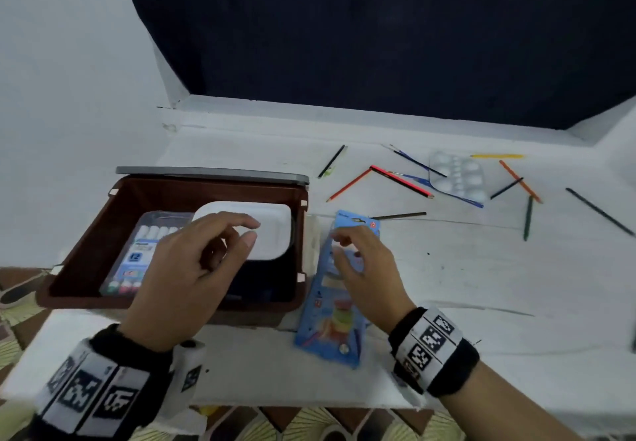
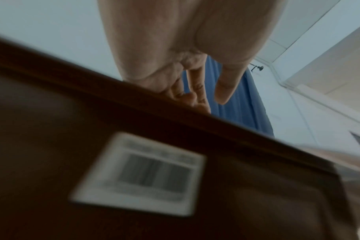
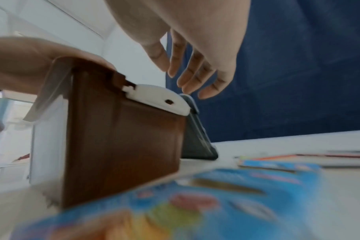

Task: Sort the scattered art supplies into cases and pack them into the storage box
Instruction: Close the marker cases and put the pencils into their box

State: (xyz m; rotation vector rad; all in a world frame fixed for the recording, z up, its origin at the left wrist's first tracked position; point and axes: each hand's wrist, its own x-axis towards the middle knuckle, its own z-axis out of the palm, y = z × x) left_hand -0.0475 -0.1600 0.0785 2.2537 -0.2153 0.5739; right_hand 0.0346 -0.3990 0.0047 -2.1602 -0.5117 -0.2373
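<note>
Both grips loose, empty | white table (image 1: 481,285) | dark blue curtain (image 1: 378,44) behind

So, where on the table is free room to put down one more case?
Bare table lies right of the blue pencil case, below the scattered pencils. Another bare strip runs in front of the storage box. Around the white palette it is crowded.

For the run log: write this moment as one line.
left hand: open over brown storage box | right hand: open above blue cardboard pencil case | loose pencils: unpacked
</note>
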